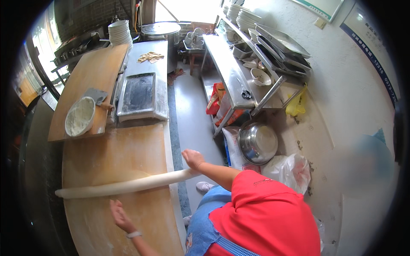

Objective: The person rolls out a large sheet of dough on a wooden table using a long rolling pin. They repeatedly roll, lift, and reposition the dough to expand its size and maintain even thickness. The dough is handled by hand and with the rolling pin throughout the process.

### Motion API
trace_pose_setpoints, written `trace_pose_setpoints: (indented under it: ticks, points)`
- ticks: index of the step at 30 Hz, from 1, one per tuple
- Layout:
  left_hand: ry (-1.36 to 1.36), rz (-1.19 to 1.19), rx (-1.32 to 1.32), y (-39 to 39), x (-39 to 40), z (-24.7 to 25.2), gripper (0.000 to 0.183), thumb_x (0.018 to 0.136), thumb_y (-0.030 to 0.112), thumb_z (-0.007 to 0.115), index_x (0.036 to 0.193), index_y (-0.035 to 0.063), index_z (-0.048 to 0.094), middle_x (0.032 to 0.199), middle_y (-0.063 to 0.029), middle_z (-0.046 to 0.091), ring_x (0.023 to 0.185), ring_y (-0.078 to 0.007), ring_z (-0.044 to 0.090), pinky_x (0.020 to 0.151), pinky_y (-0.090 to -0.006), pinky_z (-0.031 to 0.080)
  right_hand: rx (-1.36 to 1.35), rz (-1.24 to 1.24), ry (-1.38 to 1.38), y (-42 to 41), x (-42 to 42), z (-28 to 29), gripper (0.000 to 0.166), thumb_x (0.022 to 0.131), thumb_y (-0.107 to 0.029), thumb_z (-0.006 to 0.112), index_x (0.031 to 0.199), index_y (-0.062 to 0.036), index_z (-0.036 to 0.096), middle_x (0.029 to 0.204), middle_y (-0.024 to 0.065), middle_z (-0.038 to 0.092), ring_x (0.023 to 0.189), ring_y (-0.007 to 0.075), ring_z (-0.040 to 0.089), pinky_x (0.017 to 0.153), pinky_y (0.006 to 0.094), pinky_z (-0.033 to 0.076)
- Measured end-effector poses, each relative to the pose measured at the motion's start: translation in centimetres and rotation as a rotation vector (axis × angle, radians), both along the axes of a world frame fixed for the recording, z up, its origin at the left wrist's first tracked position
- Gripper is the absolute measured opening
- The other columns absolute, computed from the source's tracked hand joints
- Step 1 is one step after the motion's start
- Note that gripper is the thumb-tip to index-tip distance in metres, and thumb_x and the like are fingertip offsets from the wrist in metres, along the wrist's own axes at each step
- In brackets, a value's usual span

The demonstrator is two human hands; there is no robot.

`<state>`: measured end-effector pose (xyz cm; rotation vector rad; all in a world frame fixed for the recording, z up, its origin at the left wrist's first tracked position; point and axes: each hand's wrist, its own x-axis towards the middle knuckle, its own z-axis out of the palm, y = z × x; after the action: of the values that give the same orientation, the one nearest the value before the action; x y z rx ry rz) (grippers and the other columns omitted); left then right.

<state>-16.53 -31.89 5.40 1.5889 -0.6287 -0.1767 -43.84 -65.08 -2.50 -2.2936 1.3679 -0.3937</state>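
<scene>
A long, pale, floury roll (128, 187) lies across the wooden work board (147, 220); it looks like dough wound on a rolling pin. Its near end reaches past the board's edge and under my right forearm. Just above that end is my right hand (193, 159), fingers curled; whether they enclose anything is hidden. My left hand (121, 215) hovers over the board, below the roll in the picture. Its fingers are extended and it holds nothing. A thin yellowish sheet of dough (128, 175) shows flat along the roll's upper side.
Beyond the board stand a white bowl of flour (80, 116), a scraper (96, 95) and a floury metal tray (137, 94). Across the aisle, scissors (245, 92) lie on a steel table (229, 67). A steel basin (258, 143) leans by sacks and a plastic bag (290, 172).
</scene>
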Motion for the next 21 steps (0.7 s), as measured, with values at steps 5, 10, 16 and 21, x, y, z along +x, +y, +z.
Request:
trace_pose_setpoints:
  ticks: [5, 10, 16, 21]
  points:
    - [0.459, 0.064, 0.232, 4.9, -14.3, -10.7, 0.032, 0.102, 0.02, 0.053, 0.12, -0.003, 0.064, 0.096, -0.0102, 0.067, 0.088, -0.0172, 0.063, 0.083, -0.0316, 0.053, -0.329, 0.45, 0.001, -0.6, -2.3, 0.9, 0.056, 0.094, -0.038, 0.06, 0.14, -0.0103, 0.045, 0.14, 0.0218, 0.046, 0.131, 0.0387, 0.044, 0.111, 0.0547, 0.031]
    - [0.779, 0.716, 0.075, 8.9, -23.1, -11.9, 0.037, 0.097, 0.021, 0.055, 0.127, -0.0002, 0.057, 0.108, -0.0174, 0.065, 0.096, -0.0231, 0.065, 0.088, -0.0342, 0.053, -0.348, 0.501, 0.063, -6.5, 0.1, -2.2, 0.072, 0.075, -0.025, 0.072, 0.14, -0.0098, 0.044, 0.134, 0.0214, 0.047, 0.12, 0.0381, 0.049, 0.098, 0.0566, 0.043]
    - [0.773, 0.916, 0.022, 8.3, -27.5, -13.7, 0.025, 0.097, 0.019, 0.059, 0.116, 0.0027, 0.063, 0.096, -0.0114, 0.07, 0.083, -0.0177, 0.067, 0.073, -0.0292, 0.055, -0.145, 0.517, 0.06, -18.7, 4.2, -0.4, 0.085, 0.075, -0.046, 0.08, 0.139, -0.0083, 0.039, 0.106, 0.02, 0.062, 0.09, 0.0385, 0.066, 0.074, 0.0478, 0.055]
    - [0.803, 0.744, 0.195, 7.5, -35.7, -13.3, 0.03, 0.101, 0.018, 0.053, 0.122, -0.002, 0.061, 0.101, -0.0131, 0.071, 0.087, -0.0189, 0.069, 0.078, -0.0304, 0.056, -0.309, 0.644, 0.042, -20.5, 4.5, -2.2, 0.069, 0.087, -0.037, 0.07, 0.144, -0.0164, 0.036, 0.103, 0.0177, 0.061, 0.088, 0.0388, 0.065, 0.072, 0.0487, 0.054]
